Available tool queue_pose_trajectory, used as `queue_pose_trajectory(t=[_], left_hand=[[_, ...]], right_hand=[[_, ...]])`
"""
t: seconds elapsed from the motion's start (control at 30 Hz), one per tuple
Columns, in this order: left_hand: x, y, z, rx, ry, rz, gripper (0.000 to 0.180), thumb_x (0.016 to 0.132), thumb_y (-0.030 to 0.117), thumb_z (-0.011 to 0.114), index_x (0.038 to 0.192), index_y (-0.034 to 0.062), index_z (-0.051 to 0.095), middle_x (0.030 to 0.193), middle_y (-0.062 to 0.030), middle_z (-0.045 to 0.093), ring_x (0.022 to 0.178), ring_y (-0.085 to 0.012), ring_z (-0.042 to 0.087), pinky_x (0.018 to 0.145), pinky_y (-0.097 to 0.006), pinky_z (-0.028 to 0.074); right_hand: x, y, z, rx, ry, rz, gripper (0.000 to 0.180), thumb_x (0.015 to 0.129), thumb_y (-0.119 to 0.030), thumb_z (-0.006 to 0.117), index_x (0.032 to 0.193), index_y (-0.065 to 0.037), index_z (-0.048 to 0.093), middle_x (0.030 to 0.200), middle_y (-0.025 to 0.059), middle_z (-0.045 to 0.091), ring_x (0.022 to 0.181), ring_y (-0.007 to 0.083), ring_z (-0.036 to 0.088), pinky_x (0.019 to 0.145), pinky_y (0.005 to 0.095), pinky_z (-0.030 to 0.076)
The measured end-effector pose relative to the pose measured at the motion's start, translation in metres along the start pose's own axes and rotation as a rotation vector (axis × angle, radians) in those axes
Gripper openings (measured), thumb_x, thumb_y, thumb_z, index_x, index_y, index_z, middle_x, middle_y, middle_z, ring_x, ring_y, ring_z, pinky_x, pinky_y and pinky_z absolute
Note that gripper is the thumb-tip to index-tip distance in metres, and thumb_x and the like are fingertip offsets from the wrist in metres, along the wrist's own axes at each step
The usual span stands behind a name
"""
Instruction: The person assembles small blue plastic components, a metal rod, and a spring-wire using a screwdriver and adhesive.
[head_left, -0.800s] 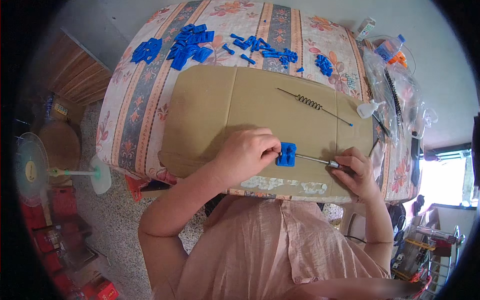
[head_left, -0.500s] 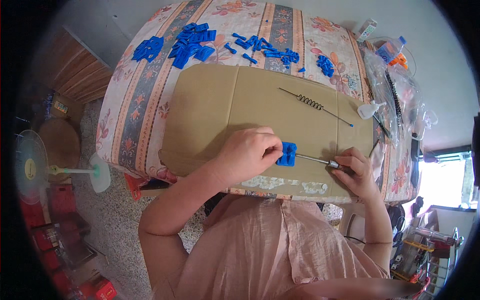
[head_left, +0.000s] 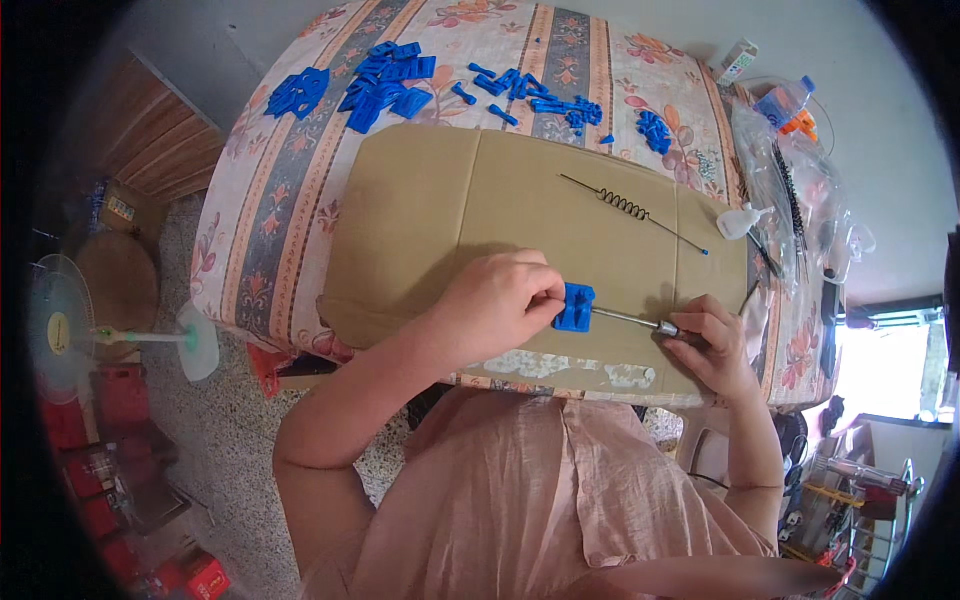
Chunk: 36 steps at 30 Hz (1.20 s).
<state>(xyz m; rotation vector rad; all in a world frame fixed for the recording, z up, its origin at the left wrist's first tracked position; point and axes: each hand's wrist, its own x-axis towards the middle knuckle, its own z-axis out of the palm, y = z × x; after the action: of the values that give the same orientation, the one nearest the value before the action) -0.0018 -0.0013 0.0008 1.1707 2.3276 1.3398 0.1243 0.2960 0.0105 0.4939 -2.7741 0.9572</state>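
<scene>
Over the cardboard sheet, my left hand pinches the left edge of a small blue plastic block. Its fingertips are pressed together and hide that edge. From the block's right side a thin metal rod runs to a thicker silver collar. The fingers of my right hand are closed round this collar end, with the thumb below. Whatever lies inside the palm is hidden, as is the rod's tip at the block. Beyond them a black coiled wire with straight ends lies on the cardboard.
Blue plastic plates, flat blue pieces, blue pegs and small blue bits lie along the far side of the patterned tablecloth. A white squeeze bottle and clear plastic bags are at the right.
The whole view has shifted very slightly. Both hands, the blue block and the rod keep nearly the same places and grips.
</scene>
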Motion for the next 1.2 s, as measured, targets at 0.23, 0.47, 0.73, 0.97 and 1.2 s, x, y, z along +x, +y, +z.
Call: queue_pose_trajectory(t=[0.23, 0.47, 0.73, 0.97, 1.2], left_hand=[[-0.0008, 0.0007, 0.0060, 0.038, 0.005, 0.038, 0.010, 0.078, 0.004, 0.073, 0.085, 0.0015, 0.065, 0.078, -0.0081, 0.061, 0.068, -0.0195, 0.063, 0.061, -0.033, 0.051], [-0.0017, 0.0015, 0.0001, 0.002, -0.017, -0.034, 0.011, 0.079, 0.005, 0.073, 0.087, 0.0027, 0.066, 0.080, -0.0079, 0.062, 0.067, -0.0205, 0.063, 0.061, -0.033, 0.051], [-0.0018, 0.0006, 0.0050, 0.069, 0.016, 0.070, 0.006, 0.080, 0.005, 0.071, 0.083, 0.0035, 0.066, 0.079, -0.0078, 0.063, 0.069, -0.0236, 0.063, 0.063, -0.036, 0.051], [-0.0019, 0.0042, 0.0008, 0.106, -0.010, 0.037, 0.007, 0.080, 0.007, 0.071, 0.083, 0.0047, 0.065, 0.081, -0.0077, 0.063, 0.070, -0.0259, 0.063, 0.065, -0.037, 0.050], [-0.0013, -0.0006, 0.0046, 0.082, -0.001, 0.061, 0.008, 0.080, 0.007, 0.071, 0.083, 0.0042, 0.064, 0.081, -0.0076, 0.062, 0.072, -0.0256, 0.063, 0.064, -0.037, 0.050]], right_hand=[[-0.0023, 0.0016, 0.0004, 0.002, 0.009, 0.023, 0.029, 0.074, -0.008, 0.081, 0.098, -0.005, 0.065, 0.092, 0.0112, 0.063, 0.068, 0.0238, 0.068, 0.058, 0.0325, 0.053], [0.0007, -0.0009, -0.0004, -0.031, 0.007, 0.009, 0.029, 0.074, -0.009, 0.082, 0.098, -0.005, 0.065, 0.091, 0.0114, 0.063, 0.069, 0.0240, 0.068, 0.058, 0.0327, 0.053], [0.0008, 0.0011, -0.0024, 0.009, -0.011, 0.022, 0.029, 0.074, -0.008, 0.081, 0.098, -0.003, 0.065, 0.091, 0.0116, 0.064, 0.069, 0.0243, 0.067, 0.060, 0.0329, 0.053], [-0.0009, 0.0022, -0.0020, 0.044, -0.022, 0.055, 0.030, 0.075, -0.008, 0.081, 0.099, -0.003, 0.065, 0.091, 0.0118, 0.064, 0.072, 0.0243, 0.067, 0.061, 0.0323, 0.053], [0.0002, 0.0008, -0.0024, 0.040, -0.023, 0.059, 0.030, 0.074, -0.008, 0.081, 0.099, -0.003, 0.065, 0.092, 0.0120, 0.064, 0.073, 0.0248, 0.067, 0.062, 0.0325, 0.053]])
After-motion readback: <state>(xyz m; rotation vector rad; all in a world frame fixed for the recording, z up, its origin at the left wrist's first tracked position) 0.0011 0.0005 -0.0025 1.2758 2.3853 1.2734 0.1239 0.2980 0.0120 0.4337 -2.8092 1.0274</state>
